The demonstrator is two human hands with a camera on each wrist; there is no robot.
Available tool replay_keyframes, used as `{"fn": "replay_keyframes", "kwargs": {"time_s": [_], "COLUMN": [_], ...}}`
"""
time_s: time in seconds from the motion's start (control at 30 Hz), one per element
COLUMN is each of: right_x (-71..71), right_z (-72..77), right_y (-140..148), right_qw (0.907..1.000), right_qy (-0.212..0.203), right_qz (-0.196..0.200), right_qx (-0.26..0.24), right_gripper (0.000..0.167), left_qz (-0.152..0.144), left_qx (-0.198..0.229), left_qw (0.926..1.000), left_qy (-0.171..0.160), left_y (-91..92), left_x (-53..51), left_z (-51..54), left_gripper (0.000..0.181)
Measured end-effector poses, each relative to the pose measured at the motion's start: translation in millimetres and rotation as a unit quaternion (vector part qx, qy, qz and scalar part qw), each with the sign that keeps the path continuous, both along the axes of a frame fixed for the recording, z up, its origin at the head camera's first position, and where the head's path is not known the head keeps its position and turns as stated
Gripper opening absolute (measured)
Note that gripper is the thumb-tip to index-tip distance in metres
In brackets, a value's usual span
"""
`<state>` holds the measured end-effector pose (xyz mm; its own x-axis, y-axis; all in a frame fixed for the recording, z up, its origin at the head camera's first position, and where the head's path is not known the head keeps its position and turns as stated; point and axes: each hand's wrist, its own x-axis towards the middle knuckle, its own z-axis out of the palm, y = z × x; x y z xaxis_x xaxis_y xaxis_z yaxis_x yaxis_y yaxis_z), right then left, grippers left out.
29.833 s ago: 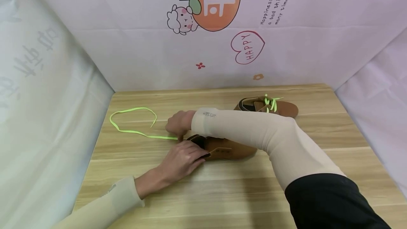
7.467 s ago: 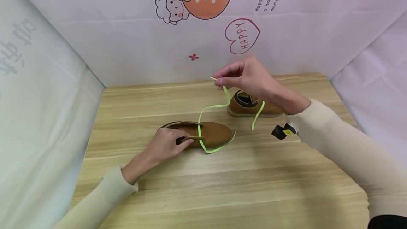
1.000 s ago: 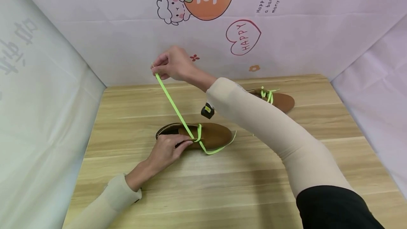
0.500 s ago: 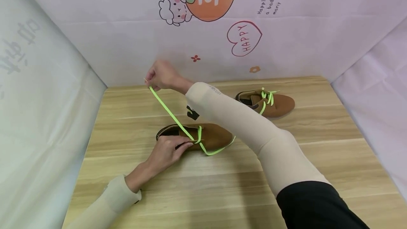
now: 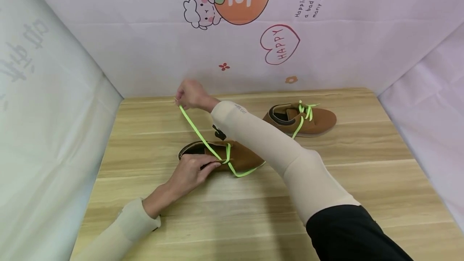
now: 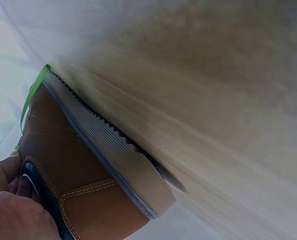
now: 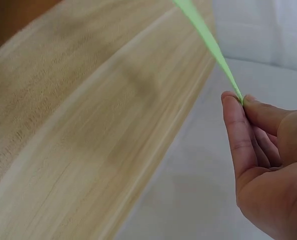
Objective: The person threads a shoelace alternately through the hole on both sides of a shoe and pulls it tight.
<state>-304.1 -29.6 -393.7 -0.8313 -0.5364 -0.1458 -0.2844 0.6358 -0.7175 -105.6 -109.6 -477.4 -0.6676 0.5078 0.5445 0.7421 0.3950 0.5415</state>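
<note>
A brown shoe (image 5: 246, 154) lies on the table with its toe pointing right. My left hand (image 5: 191, 169) pinches the near eyelet flap of that shoe between thumb and fingers; the left wrist view shows its brown side and ribbed sole (image 6: 121, 152). Between thumb and fingertips, my right hand (image 5: 192, 94) pinches one end of a neon green shoelace (image 5: 198, 133) behind the shoe's heel. The lace slants down to the near flap and crosses to the far one. Its other end trails on the table around the toe, partly hidden by the right forearm.
A second brown shoe (image 5: 322, 120), laced in the same green, stands at the back right, beyond the right sleeve (image 5: 261, 136). White printed cloth (image 5: 152, 59) closes off the wooden table (image 5: 224, 220) behind and on both sides.
Half a minute ago the lace's free length lay left of the shoe; later it spanned both flaps. Over the last second my right hand has come down, still pinching the lace; my left stays put.
</note>
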Motion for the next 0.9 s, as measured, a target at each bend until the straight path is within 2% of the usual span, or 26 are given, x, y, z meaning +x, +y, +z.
{"fn": "replay_keyframes", "kwargs": {"time_s": [0.2, 0.43, 0.6, 0.73, 0.9], "right_x": [-7.5, -8.1, -6.5, -4.2, -3.3], "right_z": [-6.4, -8.6, -16.4, -20.0, -15.5], "right_y": [1.5, 3.3, 1.8, 1.1, 8.5], "right_qw": [0.9991, 0.999, 0.9994, 0.9987, 0.994], "right_qy": [0.032, 0.028, 0.014, 0.01, -0.001], "right_qz": [-0.017, -0.012, -0.003, 0.018, 0.068], "right_qx": [0.021, 0.033, 0.032, 0.046, 0.086], "right_gripper": [0.009, 0.011, 0.012, 0.014, 0.016], "left_qz": [-0.001, 0.001, 0.002, 0.001, 0.002], "left_qx": [-0.004, -0.009, -0.013, -0.012, -0.011], "left_qw": [1.0, 0.9999, 0.9999, 0.9998, 0.9998], "left_qy": [-0.006, -0.006, -0.01, -0.013, -0.019], "left_y": [0.8, 0.2, 0.5, 0.4, -0.1], "left_x": [-0.6, -1.4, -1.0, -1.0, -1.6], "left_z": [0.4, 0.5, 1.1, 0.6, 0.9], "left_gripper": [0.007, 0.007, 0.007, 0.006, 0.005]}}
